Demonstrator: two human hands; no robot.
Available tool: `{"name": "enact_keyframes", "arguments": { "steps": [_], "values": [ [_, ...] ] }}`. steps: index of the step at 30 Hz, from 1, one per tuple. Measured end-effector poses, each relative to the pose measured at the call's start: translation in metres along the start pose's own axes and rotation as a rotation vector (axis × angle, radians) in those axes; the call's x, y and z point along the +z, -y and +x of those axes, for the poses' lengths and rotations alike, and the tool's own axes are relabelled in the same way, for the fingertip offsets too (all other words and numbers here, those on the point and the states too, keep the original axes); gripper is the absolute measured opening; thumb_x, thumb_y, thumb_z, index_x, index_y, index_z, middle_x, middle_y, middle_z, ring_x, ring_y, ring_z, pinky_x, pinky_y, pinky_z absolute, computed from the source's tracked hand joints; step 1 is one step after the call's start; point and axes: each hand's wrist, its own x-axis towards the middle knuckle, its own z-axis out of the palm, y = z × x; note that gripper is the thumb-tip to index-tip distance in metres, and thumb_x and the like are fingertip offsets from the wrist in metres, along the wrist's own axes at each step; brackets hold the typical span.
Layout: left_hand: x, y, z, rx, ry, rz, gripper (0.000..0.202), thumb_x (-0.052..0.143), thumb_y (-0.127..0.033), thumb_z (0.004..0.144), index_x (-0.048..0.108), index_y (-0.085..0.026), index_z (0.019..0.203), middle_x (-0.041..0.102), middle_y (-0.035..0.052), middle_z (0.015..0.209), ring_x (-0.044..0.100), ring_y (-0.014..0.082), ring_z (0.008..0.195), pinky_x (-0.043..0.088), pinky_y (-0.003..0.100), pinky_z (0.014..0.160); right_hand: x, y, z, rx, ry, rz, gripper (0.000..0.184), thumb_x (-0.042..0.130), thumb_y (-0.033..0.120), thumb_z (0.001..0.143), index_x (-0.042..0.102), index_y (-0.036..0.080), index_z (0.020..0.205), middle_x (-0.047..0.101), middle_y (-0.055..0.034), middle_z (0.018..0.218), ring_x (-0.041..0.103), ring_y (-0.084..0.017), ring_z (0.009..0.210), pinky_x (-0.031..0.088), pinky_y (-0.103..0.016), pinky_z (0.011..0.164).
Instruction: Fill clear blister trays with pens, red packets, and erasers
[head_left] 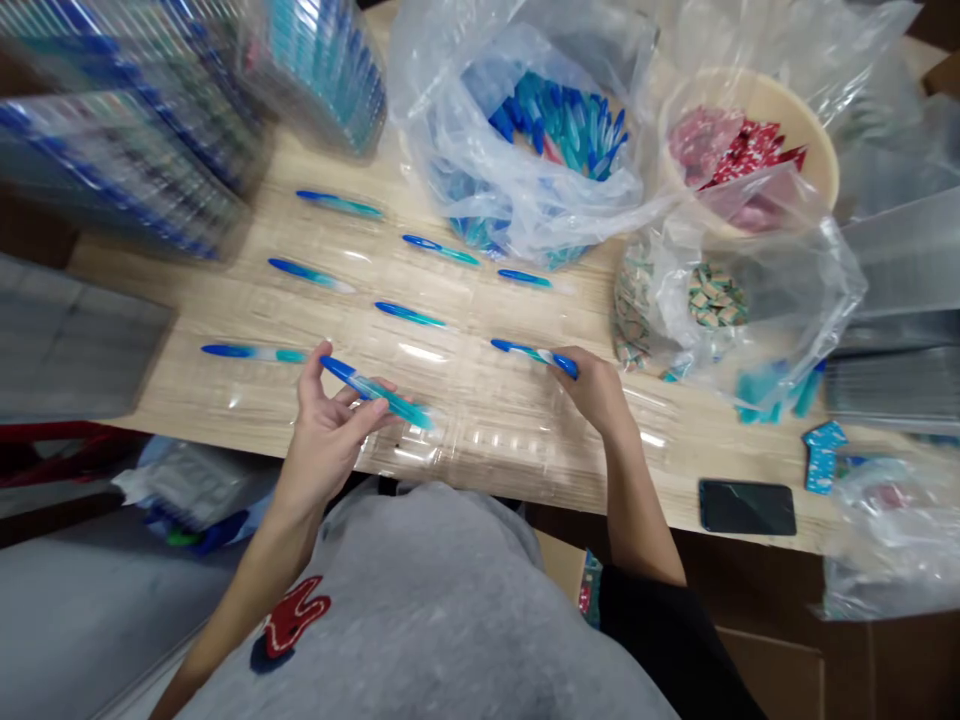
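Clear plastic blister trays (495, 440) lie across the wooden table, with several slim blue-and-teal pens (409, 314) set singly in them. My left hand (330, 420) is closed around a small bunch of such pens (375, 390), held slanting above the near trays; their exact number is blurred. Over a tray to the right, my right hand (596, 390) pinches a blue-and-teal pen (525, 350) near its right end. The right fingertips are partly hidden behind the hand.
At the back, a plastic bag (442, 150) holds many more pens. Right of it stand a cream tub (821, 165) with red and pink packets and a bag of small tiles (716, 298). A phone (747, 507) lies near the front edge. Stacked filled packs (127, 150) occupy the left.
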Motion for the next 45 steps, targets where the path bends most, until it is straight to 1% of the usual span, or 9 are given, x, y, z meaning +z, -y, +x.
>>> {"name": "enact_keyframes", "arguments": {
  "steps": [10, 15, 20, 25, 30, 34, 39, 42, 45],
  "values": [
    [0.002, 0.012, 0.002, 0.076, -0.019, 0.142, 0.04, 0.072, -0.042, 0.076, 0.044, -0.024, 0.099, 0.068, -0.0026, 0.078, 0.068, 0.0136, 0.066, 0.056, 0.026, 0.06, 0.015, 0.005, 0.006, 0.008, 0.005, -0.268, 0.029, 0.056, 0.022, 0.087, 0.072, 0.027, 0.111, 0.064, -0.0086, 0.101, 0.064, -0.021, 0.078, 0.046, -0.029, 0.062],
    [0.035, 0.037, -0.004, 0.051, 0.338, 0.344, 0.023, 0.067, -0.032, 0.079, 0.05, -0.019, 0.087, 0.069, 0.0023, 0.089, 0.067, 0.0142, 0.076, 0.055, 0.029, 0.071, 0.003, 0.006, -0.009, 0.066, -0.332, 0.134, 0.026, 0.061, 0.033, 0.084, 0.071, 0.021, 0.105, 0.067, -0.0059, 0.091, 0.063, -0.021, 0.085, 0.052, -0.035, 0.077],
    [0.053, 0.059, -0.002, 0.385, 0.597, 0.614, 0.008, 0.055, -0.025, 0.091, 0.06, -0.019, 0.088, 0.065, 0.0026, 0.089, 0.062, 0.0143, 0.087, 0.049, 0.028, 0.079, -0.017, 0.008, -0.044, 0.364, -0.406, 0.501, 0.029, 0.065, 0.039, 0.078, 0.07, 0.02, 0.099, 0.06, 0.0027, 0.066, 0.048, -0.009, 0.051, 0.044, -0.026, 0.051],
    [0.057, 0.075, 0.003, 0.759, 0.494, 0.796, 0.011, 0.052, -0.024, 0.095, 0.059, -0.019, 0.09, 0.068, 0.0026, 0.088, 0.061, 0.0156, 0.086, 0.046, 0.031, 0.079, -0.023, -0.003, -0.079, 0.521, -0.448, 0.899, 0.032, 0.068, 0.037, 0.074, 0.067, 0.02, 0.101, 0.055, 0.0041, 0.066, 0.047, -0.007, 0.051, 0.036, -0.02, 0.043],
    [0.06, 0.084, 0.004, 0.937, 0.422, 1.129, 0.011, 0.058, -0.025, 0.091, 0.067, -0.019, 0.086, 0.07, 0.008, 0.101, 0.059, 0.0237, 0.093, 0.041, 0.04, 0.083, -0.019, 0.002, -0.091, 0.509, -0.177, 1.251, 0.043, 0.067, 0.023, 0.066, 0.064, 0.023, 0.109, 0.065, -0.0011, 0.088, 0.06, -0.013, 0.072, 0.051, -0.027, 0.058],
    [0.064, 0.068, 0.001, 0.745, 0.501, 0.957, 0.019, 0.052, -0.028, 0.095, 0.068, -0.019, 0.092, 0.068, 0.0099, 0.107, 0.06, 0.0243, 0.1, 0.045, 0.041, 0.087, -0.004, 0.026, -0.083, 0.427, 0.022, 1.452, 0.043, 0.069, 0.023, 0.067, 0.065, 0.025, 0.11, 0.069, -0.002, 0.097, 0.066, -0.016, 0.086, 0.055, -0.035, 0.083],
    [0.078, 0.033, -0.013, 0.117, 0.712, 0.462, 0.02, 0.055, -0.036, 0.09, 0.062, -0.02, 0.1, 0.069, 0.0035, 0.095, 0.066, 0.0161, 0.086, 0.053, 0.028, 0.074, 0.013, 0.059, -0.068, 0.324, 0.08, 1.551, 0.036, 0.073, 0.028, 0.071, 0.065, 0.029, 0.106, 0.069, -0.0014, 0.116, 0.063, -0.021, 0.113, 0.044, -0.045, 0.107],
    [0.081, 0.022, -0.017, -0.023, 0.678, 0.336, 0.019, 0.061, -0.036, 0.084, 0.059, -0.02, 0.094, 0.067, 0.0001, 0.081, 0.065, 0.0136, 0.073, 0.054, 0.027, 0.068, 0.014, 0.069, -0.064, 0.272, 0.102, 1.496, 0.034, 0.074, 0.034, 0.073, 0.066, 0.029, 0.106, 0.066, -0.0023, 0.122, 0.06, -0.022, 0.118, 0.046, -0.044, 0.105],
    [0.075, 0.016, -0.018, -0.04, 0.564, 0.324, 0.02, 0.062, -0.035, 0.083, 0.06, -0.02, 0.096, 0.065, -0.001, 0.074, 0.062, 0.012, 0.062, 0.053, 0.026, 0.062, 0.009, 0.067, -0.064, 0.238, -0.008, 1.398, 0.029, 0.073, 0.04, 0.076, 0.068, 0.028, 0.102, 0.069, -0.0029, 0.112, 0.068, -0.019, 0.097, 0.058, -0.036, 0.082]
  ]
}}
